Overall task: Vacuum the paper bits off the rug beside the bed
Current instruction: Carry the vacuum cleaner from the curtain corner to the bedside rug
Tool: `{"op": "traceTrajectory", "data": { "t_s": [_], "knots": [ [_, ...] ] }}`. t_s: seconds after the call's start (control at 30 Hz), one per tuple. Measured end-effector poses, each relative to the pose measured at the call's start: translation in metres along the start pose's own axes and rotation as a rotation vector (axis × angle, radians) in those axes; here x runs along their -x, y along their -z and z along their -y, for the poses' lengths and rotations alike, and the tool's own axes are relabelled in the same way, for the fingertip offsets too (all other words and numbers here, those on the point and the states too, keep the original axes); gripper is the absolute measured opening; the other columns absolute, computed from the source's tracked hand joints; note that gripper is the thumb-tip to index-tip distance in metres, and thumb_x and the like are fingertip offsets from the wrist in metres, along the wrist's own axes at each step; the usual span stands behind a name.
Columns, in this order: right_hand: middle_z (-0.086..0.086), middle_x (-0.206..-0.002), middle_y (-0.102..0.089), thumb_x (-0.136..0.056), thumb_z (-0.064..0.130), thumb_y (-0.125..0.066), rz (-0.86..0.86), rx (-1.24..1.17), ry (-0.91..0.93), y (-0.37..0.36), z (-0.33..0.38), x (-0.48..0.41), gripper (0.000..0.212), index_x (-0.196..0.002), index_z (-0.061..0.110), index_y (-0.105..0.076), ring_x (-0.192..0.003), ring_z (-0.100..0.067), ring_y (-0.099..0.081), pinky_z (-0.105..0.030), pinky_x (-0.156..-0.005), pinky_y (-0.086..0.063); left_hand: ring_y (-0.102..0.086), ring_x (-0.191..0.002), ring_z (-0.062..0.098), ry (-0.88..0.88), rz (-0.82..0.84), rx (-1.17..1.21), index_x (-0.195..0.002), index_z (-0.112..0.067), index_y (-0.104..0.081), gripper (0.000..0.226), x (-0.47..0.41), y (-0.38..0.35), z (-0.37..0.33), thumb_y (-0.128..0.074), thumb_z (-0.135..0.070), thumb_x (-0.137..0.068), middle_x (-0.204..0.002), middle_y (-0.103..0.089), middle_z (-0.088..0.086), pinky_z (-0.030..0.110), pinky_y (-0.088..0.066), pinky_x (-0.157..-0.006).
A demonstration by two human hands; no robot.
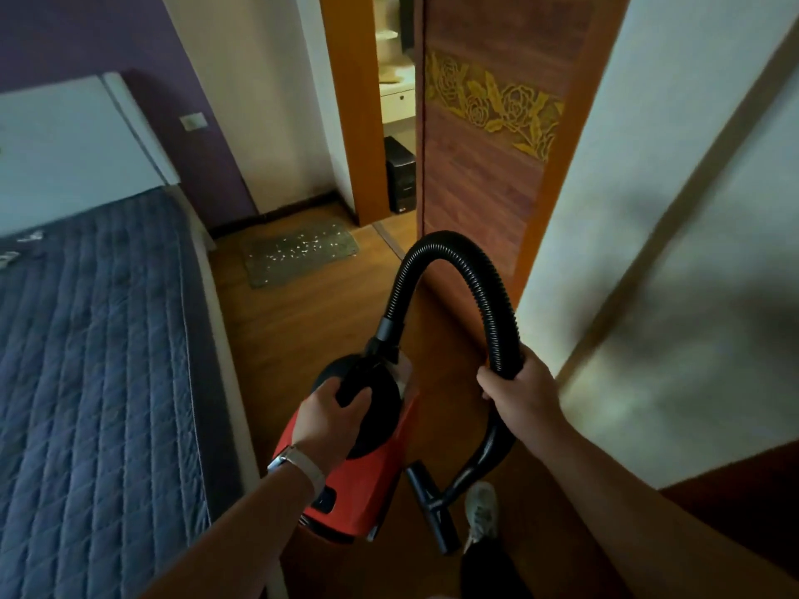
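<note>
A red canister vacuum [367, 482] hangs above the wooden floor, carried by its black top handle in my left hand [330, 419]. Its black ribbed hose [445, 244] arches up from the canister and down into my right hand [516, 389], which grips it. Below that hand the tube curves to a black floor nozzle [432, 508] near my shoe. A small grey rug [298, 255] lies farther ahead on the floor beside the bed, strewn with white paper bits [302, 248].
The bed [95, 352] with a blue quilted cover fills the left side. A white wardrobe wall [674, 209] runs along the right. A brown carved door [480, 157] stands open ahead, past the rug. My shoe [482, 510] is on the floor.
</note>
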State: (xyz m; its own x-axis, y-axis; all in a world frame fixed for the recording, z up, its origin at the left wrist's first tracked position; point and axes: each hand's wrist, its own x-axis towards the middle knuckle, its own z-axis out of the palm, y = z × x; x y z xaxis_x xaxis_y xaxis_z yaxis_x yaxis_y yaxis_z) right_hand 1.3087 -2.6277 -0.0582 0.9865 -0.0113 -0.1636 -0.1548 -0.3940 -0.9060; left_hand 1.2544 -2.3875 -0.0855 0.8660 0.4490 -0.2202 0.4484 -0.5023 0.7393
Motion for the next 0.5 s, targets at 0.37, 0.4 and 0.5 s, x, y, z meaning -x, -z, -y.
{"op": "traceTrajectory", "data": {
  "t_s": [0.37,0.4,0.5],
  "knots": [
    [0.013,-0.043,-0.048,-0.085,0.016,-0.068,0.347,0.029,0.063,-0.006,0.043,-0.232,0.020,-0.069,0.011,-0.056,-0.037,-0.001,-0.047,-0.009,-0.037,-0.034,-0.060,-0.069,0.015,0.213,-0.248,0.020,-0.083,-0.017,-0.062,0.021,-0.138,-0.035,-0.080,-0.066,-0.037,-0.087,-0.077,-0.064,0.002,0.028,-0.044,-0.052],
    [0.015,-0.040,-0.047,-0.084,0.015,-0.068,0.368,0.033,0.076,-0.008,0.049,-0.246,0.021,-0.068,0.011,-0.055,-0.037,-0.001,-0.047,-0.009,-0.037,-0.033,-0.060,-0.069,0.015,0.236,-0.254,0.034,-0.084,-0.017,-0.062,0.020,-0.145,-0.037,-0.086,-0.065,-0.037,-0.087,-0.078,-0.064,0.001,0.026,-0.042,-0.051],
    [0.016,-0.039,-0.048,-0.082,0.011,-0.069,0.385,0.053,0.121,-0.022,0.062,-0.281,0.021,-0.066,0.008,-0.055,-0.037,-0.002,-0.047,-0.010,-0.038,-0.035,-0.062,-0.071,0.014,0.273,-0.296,0.098,-0.090,-0.020,-0.063,0.017,-0.171,-0.039,-0.098,-0.064,-0.036,-0.088,-0.082,-0.065,0.001,0.023,-0.042,-0.051]
  ]
}}
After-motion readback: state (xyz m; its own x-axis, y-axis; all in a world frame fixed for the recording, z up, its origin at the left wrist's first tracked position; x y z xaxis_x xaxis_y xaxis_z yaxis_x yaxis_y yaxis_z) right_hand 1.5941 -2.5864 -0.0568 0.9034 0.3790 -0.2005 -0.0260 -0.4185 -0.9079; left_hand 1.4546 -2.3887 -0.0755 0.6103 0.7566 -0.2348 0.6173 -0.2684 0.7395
